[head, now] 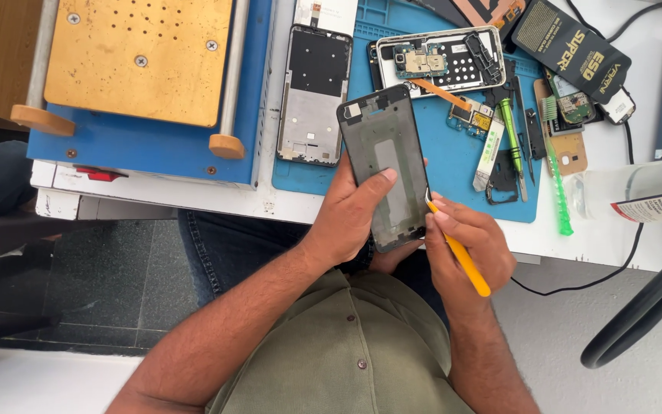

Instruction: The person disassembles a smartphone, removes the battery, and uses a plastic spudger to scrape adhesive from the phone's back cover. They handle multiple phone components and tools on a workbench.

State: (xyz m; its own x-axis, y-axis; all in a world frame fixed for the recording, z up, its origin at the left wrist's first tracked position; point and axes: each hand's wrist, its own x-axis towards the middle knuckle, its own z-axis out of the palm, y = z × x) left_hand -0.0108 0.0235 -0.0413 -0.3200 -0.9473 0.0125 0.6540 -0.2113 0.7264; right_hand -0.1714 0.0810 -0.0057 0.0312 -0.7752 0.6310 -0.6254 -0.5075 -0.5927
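Note:
My left hand (350, 211) grips a dark phone frame (386, 146) from the left side, thumb laid across its lower face, holding it tilted above the table edge. My right hand (473, 241) holds a yellow pry tool (465, 264) like a pen. The tool's tip touches the frame's lower right edge. A second, silver phone frame (314, 96) lies flat on the table behind. An opened white phone (438, 60) with exposed circuit boards lies on the blue work mat (453, 172).
A blue machine with a brass plate (139, 57) fills the left of the white table. Tweezers, a green screwdriver (510, 134), a green brush (557, 180), small parts and a black pouch (572, 50) lie right. A clear bottle (645, 192) and black cable are at the right edge.

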